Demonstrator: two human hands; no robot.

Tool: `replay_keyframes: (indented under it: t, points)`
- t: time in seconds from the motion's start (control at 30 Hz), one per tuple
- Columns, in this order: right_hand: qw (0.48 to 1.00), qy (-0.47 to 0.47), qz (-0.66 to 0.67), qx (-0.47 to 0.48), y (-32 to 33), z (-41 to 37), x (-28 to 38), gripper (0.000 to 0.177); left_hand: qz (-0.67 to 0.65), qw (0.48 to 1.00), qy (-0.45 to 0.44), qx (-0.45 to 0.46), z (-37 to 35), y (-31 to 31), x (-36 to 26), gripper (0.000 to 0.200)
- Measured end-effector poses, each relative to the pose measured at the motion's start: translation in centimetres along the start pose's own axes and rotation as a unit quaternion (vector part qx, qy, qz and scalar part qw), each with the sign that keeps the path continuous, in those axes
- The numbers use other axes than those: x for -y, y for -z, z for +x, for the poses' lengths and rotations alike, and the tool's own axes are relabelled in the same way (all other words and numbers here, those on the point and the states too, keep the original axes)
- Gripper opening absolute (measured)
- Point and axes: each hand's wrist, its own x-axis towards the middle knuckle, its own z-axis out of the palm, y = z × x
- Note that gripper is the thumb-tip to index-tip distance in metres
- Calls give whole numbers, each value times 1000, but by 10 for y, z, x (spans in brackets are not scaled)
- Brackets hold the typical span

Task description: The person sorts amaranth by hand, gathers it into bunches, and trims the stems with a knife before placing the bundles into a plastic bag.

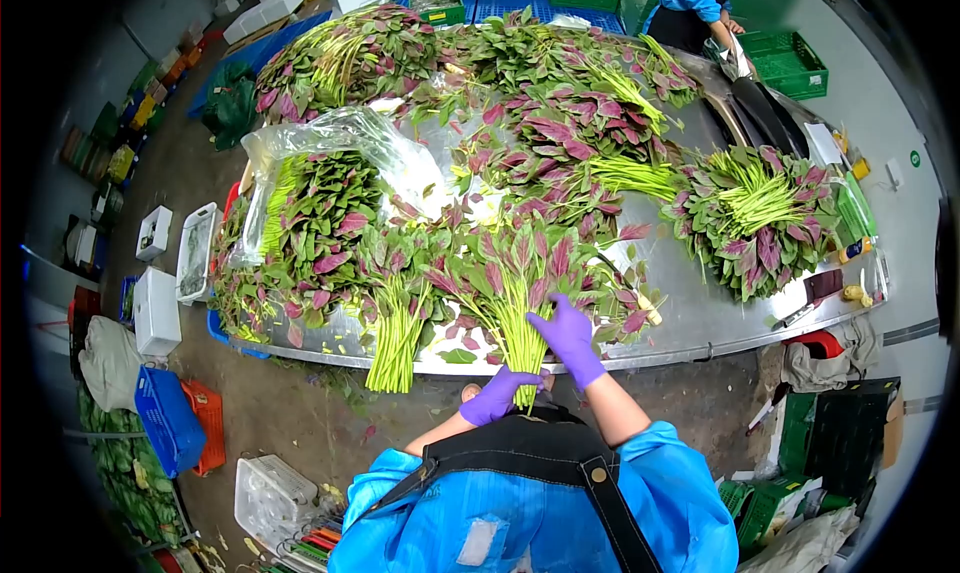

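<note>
My left hand (492, 398), in a purple glove, is wrapped round the lower stems of a bunch of amaranth (520, 318) with green and purple leaves. The bunch stands leaves-up over the table's near edge. My right hand (568, 343), also gloved in purple, grips the bunch's right side, thumb across the stems; its other fingers are partly hidden by leaves. Just left, another amaranth bunch (395, 333) lies with its stems over the edge. Further left, more amaranth (335, 208) lies partly under a clear plastic bag (390, 158).
Amaranth heaps (350, 58) cover much of the metal table (700, 318). A large bunch (755, 208) lies at the right. A co-worker in blue (695, 8) stands at the far side near a green crate (785, 63). Blue (168, 421) and orange crates (205, 428) stand on the floor left.
</note>
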Motion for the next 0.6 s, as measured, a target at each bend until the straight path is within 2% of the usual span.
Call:
replay_keyframes:
  t: [0.07, 0.1, 0.17, 0.23, 0.27, 0.3, 0.33, 0.37, 0.4, 0.43, 0.47, 0.5, 0.53, 0.6]
  points:
    - [998, -8, -59, 4, -26, 15, -10, 38, 16, 1000, -7, 2, -2, -2, -1, 34]
    - [998, -6, -59, 2, -28, 16, -15, 38, 31, 999, -14, 3, -3, -2, -3, 34]
    - [994, 0, 106, -12, -17, 13, -10, 27, 40, 999, -16, 0, -5, -4, -5, 35]
    - [994, -11, 110, 22, 7, 3, -5, 23, 17, 999, -15, -23, -7, -9, -8, 33]
    - [983, 161, 67, -62, 14, -2, -8, 21, 7, 1000, -13, -20, -4, -8, -6, 30]
    - [934, 326, 23, -142, 19, -8, -9, 19, 3, 1000, -17, -21, -4, -8, -5, 30]
    - [933, 330, 22, -139, 25, -18, -7, 19, -6, 1000, -22, -6, -5, -9, -4, 29]
    - [939, 322, 119, -12, 31, -28, -5, 21, -14, 999, -28, 9, -5, -10, -5, 27]
    - [922, 304, 212, 115, 33, -37, -6, 24, -20, 999, -33, 25, -4, -10, -6, 26]
    - [921, 306, 211, 115, 27, -46, -19, 24, -21, 999, -35, 25, -4, -11, -7, 26]
    - [909, 157, 310, 230, 19, -51, -37, 27, -31, 997, -53, 45, -2, -12, -8, 26]
    - [856, 2, 393, 335, 17, -51, -49, 30, -41, 994, -71, 65, -1, -12, -8, 25]
    - [822, -48, 453, 342, 47, -47, -28, 33, 5, 997, -75, 10, -1, -11, -4, 22]
    - [769, -50, 516, 374, 75, -35, -46, 33, 13, 998, -61, 4, -2, -9, -6, 21]
